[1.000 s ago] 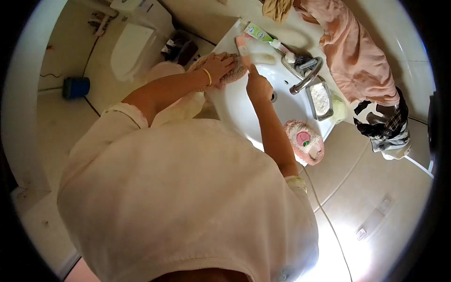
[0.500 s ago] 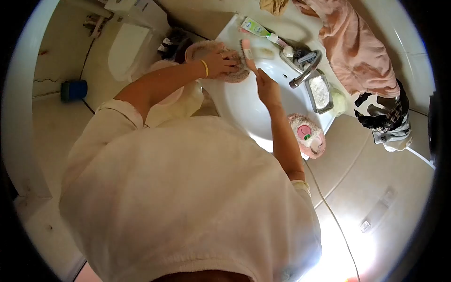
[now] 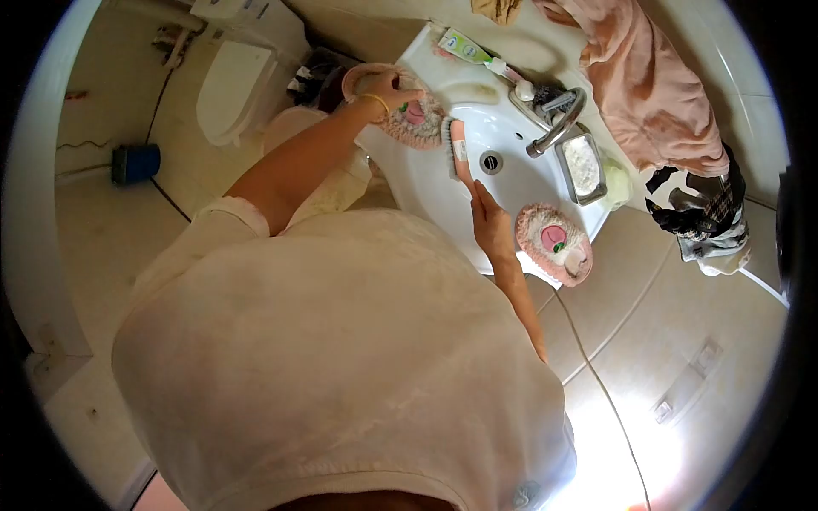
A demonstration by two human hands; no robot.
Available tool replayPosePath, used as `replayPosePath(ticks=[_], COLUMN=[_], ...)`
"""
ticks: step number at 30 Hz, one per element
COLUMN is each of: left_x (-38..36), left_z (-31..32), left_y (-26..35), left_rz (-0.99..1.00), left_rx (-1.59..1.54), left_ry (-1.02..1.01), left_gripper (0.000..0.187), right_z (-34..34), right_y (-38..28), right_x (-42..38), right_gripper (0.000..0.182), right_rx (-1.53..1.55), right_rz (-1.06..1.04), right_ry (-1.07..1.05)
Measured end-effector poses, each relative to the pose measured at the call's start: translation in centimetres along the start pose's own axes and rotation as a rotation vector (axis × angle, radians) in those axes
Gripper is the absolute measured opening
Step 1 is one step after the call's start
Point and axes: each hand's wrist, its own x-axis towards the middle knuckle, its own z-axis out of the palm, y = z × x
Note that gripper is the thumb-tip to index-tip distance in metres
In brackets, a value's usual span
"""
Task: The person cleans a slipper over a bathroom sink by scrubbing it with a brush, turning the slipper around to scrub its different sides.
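My left hand (image 3: 388, 92) grips a fluffy pink and white slipper (image 3: 419, 129) at the left edge of the white sink (image 3: 439, 200). A pink round patch shows on the slipper's top. My right hand (image 3: 492, 223) is closed round the handle of a pink brush (image 3: 461, 153), whose bristles face left, close beside the slipper and over the basin. The matching slipper (image 3: 554, 243) lies on the sink's right front corner, to the right of my right hand.
Behind the basin stands a metal faucet (image 3: 558, 128). A metal dish of white powder (image 3: 583, 165) sits beside it, and a green tube (image 3: 463, 46) lies at the back. Pink cloth (image 3: 652, 85) hangs at the right. A toilet (image 3: 234, 94) and blue bin (image 3: 135, 163) are at the left.
The brush has turned more upright and come down over the basin, with my right hand lower. My left hand has shifted left on the slipper, uncovering its pink patch; the drain now shows.
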Motion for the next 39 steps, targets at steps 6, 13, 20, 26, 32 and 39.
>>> replayPosePath(ticks=[6,13,20,26,32,39], left_x=[0.6,1.4,-0.8,-0.4,0.0,-0.8], left_z=[-2.7,-2.6,0.1,3.2,4.2,5.3], left_y=[1.3,-1.7,1.5,1.5,0.5,0.8], left_rz=[0.030,-0.336,-0.498,-0.469,-0.416,-0.477], left_rx=[0.157,-1.132,-1.756,-1.820,-2.023,-2.134], left_ry=[-0.356,-0.565,-0.409,-0.214,-0.266,-0.279], left_gripper=[0.059,0.043,0.042,0.041,0.041,0.042], right_z=[-0.5,1.7,2.8,2.4,2.8,1.9], right_y=[-1.1,-2.4,-5.2,-7.3,-7.3,-8.4], right_x=[0.9,6.7,5.2,7.0,11.5,9.2], right_gripper=[0.037,0.040,0.040,0.040,0.040,0.043], right_rx=[-0.242,-0.113,-0.089,-0.588,-0.505,-0.589], right_rz=[-0.052,-0.145,-0.226,-0.038,0.039,0.013], right_ry=[-0.028,0.140,0.054,-0.101,-0.021,-0.098])
